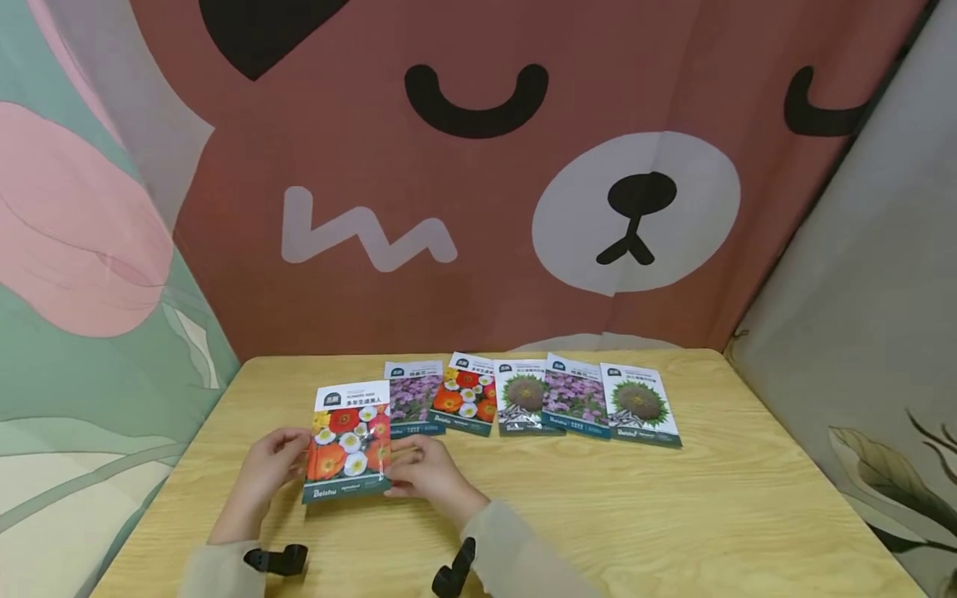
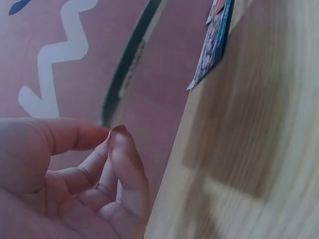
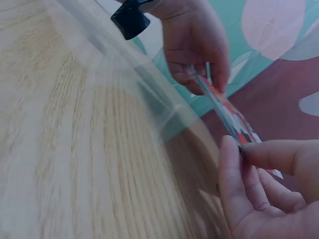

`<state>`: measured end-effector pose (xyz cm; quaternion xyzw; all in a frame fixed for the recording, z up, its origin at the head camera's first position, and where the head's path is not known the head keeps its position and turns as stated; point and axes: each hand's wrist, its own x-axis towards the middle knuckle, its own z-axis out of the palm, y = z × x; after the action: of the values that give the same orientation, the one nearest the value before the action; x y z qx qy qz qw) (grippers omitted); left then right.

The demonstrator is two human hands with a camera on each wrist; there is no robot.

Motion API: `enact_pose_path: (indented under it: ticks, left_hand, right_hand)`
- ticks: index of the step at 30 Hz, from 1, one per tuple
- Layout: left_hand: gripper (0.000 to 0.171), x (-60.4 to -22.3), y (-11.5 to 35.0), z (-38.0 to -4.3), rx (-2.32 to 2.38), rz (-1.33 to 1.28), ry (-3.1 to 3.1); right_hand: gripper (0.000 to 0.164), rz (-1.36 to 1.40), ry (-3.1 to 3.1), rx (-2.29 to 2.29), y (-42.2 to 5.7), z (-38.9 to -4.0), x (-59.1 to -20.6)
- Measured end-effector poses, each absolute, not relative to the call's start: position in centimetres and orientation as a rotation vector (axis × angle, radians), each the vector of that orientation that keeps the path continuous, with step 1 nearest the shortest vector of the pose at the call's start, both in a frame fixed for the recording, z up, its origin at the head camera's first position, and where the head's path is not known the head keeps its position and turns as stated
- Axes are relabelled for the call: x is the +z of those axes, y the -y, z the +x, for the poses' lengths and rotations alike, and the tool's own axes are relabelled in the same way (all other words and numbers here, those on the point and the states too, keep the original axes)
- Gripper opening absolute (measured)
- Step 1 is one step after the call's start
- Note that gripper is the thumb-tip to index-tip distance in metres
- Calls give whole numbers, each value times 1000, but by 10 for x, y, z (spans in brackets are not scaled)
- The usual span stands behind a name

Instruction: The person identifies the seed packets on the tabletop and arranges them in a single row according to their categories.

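Observation:
A seed packet (image 1: pixel 346 448) printed with red, orange and white poppies is held up off the table, its front facing the head camera. The left hand (image 1: pixel 271 467) pinches its left edge between thumb and fingers; in the left wrist view the packet's green-banded bottom edge (image 2: pixel 121 79) runs up from those fingertips. On the opposite side the right hand (image 1: pixel 434 480) pinches the lower right edge. The right wrist view catches the packet (image 3: pixel 229 112) nearly edge-on between both hands.
Behind it, several more seed packets lie in an overlapping row: purple flowers (image 1: pixel 415 400), poppies (image 1: pixel 467 396), a round spiky flower head (image 1: pixel 525 394), purple flowers (image 1: pixel 576 394), and another spiky one (image 1: pixel 640 403). The wooden table (image 1: pixel 635 515) ends at a bear-printed curtain (image 1: pixel 486 307).

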<state>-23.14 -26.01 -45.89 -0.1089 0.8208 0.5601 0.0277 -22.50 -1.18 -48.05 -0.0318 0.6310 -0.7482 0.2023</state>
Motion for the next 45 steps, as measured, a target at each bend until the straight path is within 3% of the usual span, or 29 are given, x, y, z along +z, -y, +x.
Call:
enact_pose_path:
  ticks: [12,29,37,45]
  left_hand:
    - [34,-453,251,-225,1734,-209,-2506]
    - [25,-449,262,-219,1503,-158,-2555]
    - [19,-451,268,-218,1504,-101,-2526]
    - [14,-450,274,-217,1527,-64,-2451]
  right_hand:
    - [41,-114,-1834,-2063,4,-205,-485]
    - [25,-159,-1807,-1993,12,-194,-493]
    - [6,-179,-1798,-1994,16,-194,-497]
    - [6,-188,-1852,-1972,18,-194,-498]
